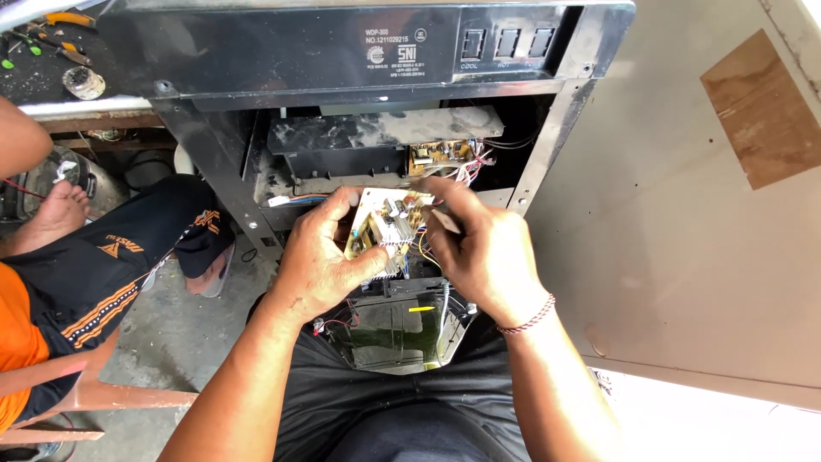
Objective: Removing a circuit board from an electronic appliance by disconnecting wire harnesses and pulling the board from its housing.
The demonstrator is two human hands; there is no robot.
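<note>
One pale circuit board (386, 229) is held up between two hands in front of the opened back of one black appliance cabinet (342, 51). The left hand (321, 261) is clenched on the board's left edge, with the thumb laid across its lower face and the fingers curled behind its upper corner. The right hand (487, 252) is closed on the board's right side, where a small flat brownish piece (446, 221) is pinched between fingertips; what that piece is cannot be told. One beaded bracelet (528, 321) is worn on the right wrist. A bundle of thin coloured wires (421, 248) is seen running from the board down into the cabinet. A second circuit board (440, 156), tan in colour, is mounted inside the cabinet, just above the held one. Three rocker switches (506, 43) are set in a row on the cabinet's top panel. Below the hands, one shiny metal tank (393, 329) is seen inside the frame. At the left, another person is seated, in an orange shirt (15, 338) and black shorts, with one bare foot (58, 210) resting on the floor. One large grey panel (684, 222) is leaned at the right.
</note>
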